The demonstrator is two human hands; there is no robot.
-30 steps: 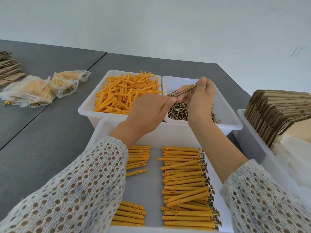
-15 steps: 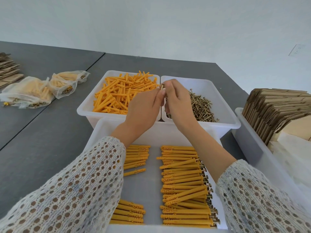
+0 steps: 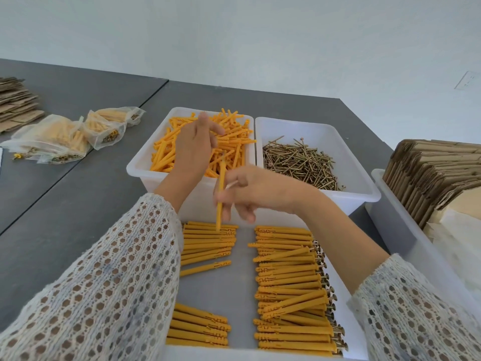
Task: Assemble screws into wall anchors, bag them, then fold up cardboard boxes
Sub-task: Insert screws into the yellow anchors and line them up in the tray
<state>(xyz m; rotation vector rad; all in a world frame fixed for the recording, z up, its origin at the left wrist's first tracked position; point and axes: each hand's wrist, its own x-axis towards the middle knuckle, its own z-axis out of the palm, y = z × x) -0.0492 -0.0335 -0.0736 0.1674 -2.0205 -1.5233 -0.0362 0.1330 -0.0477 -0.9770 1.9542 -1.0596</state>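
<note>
We record the right hand (image 3: 256, 190) at the centre of the view, its fingers curled round one orange anchor (image 3: 221, 194), which it holds nearly upright with the lower tip just above the near tray (image 3: 242, 290). The left hand (image 3: 196, 143) hangs over the anchor bin (image 3: 145, 168) at 11 o'clock from the right hand; its fingers are relaxed and loosely spread, and we see nothing in them (the motion blur leaves the fingertips soft).

The bin holds loose orange anchors in a heap. Touching it on the 3 o'clock side stands the screw bin (image 3: 359, 183), with brass-coloured screws (image 3: 299, 162) piled inside.

In the near tray, at 6 o'clock from the hands, assembled anchors lie in rows: one stack at the left, a longer stack (image 3: 289, 290) at the right with screw heads showing along its right edge.

At 9 o'clock, well apart on the grey table (image 3: 52, 225), lie filled clear bags (image 3: 65, 139). At 3 o'clock a further white bin carries flat cardboard blanks (image 3: 437, 178) standing on edge.
</note>
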